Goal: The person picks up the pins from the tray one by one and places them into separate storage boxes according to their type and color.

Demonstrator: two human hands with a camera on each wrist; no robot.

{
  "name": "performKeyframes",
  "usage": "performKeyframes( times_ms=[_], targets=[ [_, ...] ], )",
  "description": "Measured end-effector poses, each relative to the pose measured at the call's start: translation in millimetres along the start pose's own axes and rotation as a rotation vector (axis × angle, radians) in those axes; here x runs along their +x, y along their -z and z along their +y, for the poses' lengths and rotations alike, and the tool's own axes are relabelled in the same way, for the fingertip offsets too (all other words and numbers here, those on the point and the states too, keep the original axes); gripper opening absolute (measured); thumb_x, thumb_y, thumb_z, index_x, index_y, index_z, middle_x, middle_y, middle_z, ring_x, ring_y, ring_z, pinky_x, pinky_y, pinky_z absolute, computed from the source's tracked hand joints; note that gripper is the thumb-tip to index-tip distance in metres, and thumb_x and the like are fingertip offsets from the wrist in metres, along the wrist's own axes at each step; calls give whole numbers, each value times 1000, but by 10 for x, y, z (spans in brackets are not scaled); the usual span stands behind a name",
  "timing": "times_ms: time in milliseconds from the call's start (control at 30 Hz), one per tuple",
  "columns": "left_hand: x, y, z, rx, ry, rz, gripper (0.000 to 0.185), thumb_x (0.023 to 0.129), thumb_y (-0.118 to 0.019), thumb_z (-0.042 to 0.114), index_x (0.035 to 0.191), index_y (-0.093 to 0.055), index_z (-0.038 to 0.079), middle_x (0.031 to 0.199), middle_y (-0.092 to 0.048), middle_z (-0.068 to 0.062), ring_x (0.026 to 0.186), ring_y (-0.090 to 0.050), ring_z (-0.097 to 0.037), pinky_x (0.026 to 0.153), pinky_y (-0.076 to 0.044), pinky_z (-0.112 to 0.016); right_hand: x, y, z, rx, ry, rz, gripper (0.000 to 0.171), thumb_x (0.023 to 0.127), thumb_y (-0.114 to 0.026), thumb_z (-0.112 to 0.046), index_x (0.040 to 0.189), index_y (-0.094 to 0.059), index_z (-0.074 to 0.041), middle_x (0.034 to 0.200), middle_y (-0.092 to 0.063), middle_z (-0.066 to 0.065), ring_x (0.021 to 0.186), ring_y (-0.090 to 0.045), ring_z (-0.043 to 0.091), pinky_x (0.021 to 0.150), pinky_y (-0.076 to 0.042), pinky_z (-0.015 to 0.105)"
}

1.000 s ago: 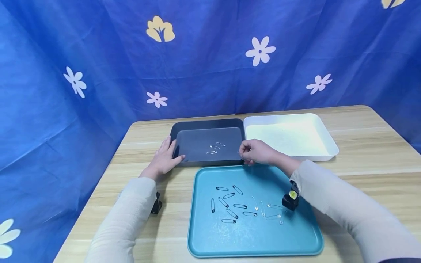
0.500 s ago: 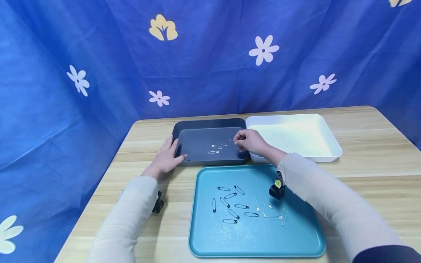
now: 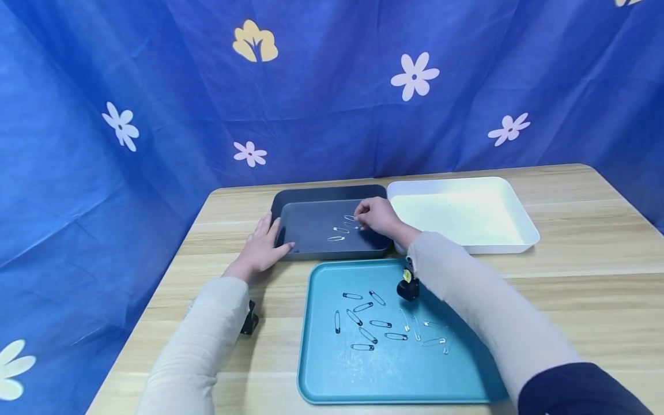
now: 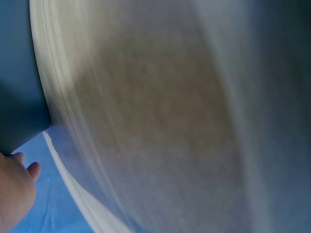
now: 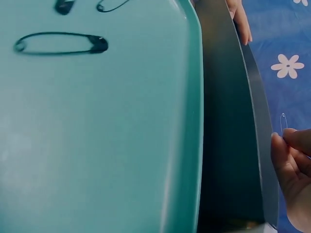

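Note:
My right hand (image 3: 360,219) reaches over the dark grey tray (image 3: 327,193) and pinches a small silver safety pin (image 3: 350,218) just above the tray floor. The right wrist view shows that pin (image 5: 283,122) upright at my fingertips (image 5: 291,150). Three more silver pins (image 3: 339,231) lie in the dark tray. My left hand (image 3: 272,236) rests with straight fingers against the tray's left rim. The teal tray (image 3: 332,369) in front holds several black safety pins (image 3: 363,320) and a few silver ones (image 3: 430,340).
A white tray (image 3: 519,202) stands to the right of the dark one, touching it. All three trays sit on a wooden table (image 3: 596,276) with a blue flowered cloth (image 3: 155,86) behind. The left wrist view is blurred, showing only part of my hand (image 4: 14,194).
My right hand moved from the dark tray's near right corner leftward and farther in, carrying the silver pin over the tray floor. The left hand stayed on the rim.

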State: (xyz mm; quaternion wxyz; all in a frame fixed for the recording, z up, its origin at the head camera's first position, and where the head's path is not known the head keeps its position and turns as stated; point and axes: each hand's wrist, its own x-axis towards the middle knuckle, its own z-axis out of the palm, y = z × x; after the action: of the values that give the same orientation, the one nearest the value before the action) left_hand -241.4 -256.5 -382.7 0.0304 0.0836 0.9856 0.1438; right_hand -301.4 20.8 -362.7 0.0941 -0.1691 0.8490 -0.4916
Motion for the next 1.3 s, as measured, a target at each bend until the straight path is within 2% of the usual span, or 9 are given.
performKeyframes(
  times_ms=[233,367,533,667,800,1000,1300],
  targets=[
    [0,-4,2,7,4,-2,80,83,-42,51,138,-11,1,142,5,-18,128,2,-34,95,-9,-56,144,-92,30,-67,-14,45,7,80,-56,0,82,-63,3,78,-63,14,65,-61,24,55,-45,21],
    [2,-1,9,13,3,-5,80,83,-41,51,138,-11,1,142,5,-18,128,3,-34,95,-10,-56,184,-135,39,-99,-14,60,8,77,-57,1,80,-64,2,69,-63,10,60,-61,21,53,-43,20],
    [8,-4,8,21,1,-6,81,83,-40,53,138,-11,1,142,4,-17,128,3,-34,95,-10,-56,213,-181,52,-190,-3,103,9,75,-57,-2,77,-66,-2,58,-60,4,53,-57,14,56,-42,19],
    [13,-8,-5,19,5,-3,82,82,-40,54,138,-11,1,142,5,-18,128,4,-33,95,-9,-56,232,-214,55,-270,-5,127,10,75,-58,-4,76,-68,-4,63,-62,2,60,-58,13,65,-44,22],
    [14,-6,-9,19,11,-9,82,82,-40,54,138,-10,1,142,6,-17,128,4,-32,96,-9,-56,251,-248,57,-318,-35,114,11,75,-58,-7,76,-69,-7,70,-63,0,72,-56,14,73,-42,25],
    [14,12,17,14,5,-5,82,82,-41,53,138,-10,1,142,6,-17,128,4,-33,96,-9,-55,265,-296,51,-327,-73,105,12,78,-57,-8,77,-69,-7,73,-64,0,76,-57,15,78,-42,26],
    [-2,12,20,17,11,-10,81,83,-42,51,138,-11,1,142,5,-17,128,4,-32,96,-9,-55,277,-362,43,-327,-76,115,14,79,-56,-6,74,-69,-7,75,-65,0,79,-56,15,79,-41,26]
  ],
)
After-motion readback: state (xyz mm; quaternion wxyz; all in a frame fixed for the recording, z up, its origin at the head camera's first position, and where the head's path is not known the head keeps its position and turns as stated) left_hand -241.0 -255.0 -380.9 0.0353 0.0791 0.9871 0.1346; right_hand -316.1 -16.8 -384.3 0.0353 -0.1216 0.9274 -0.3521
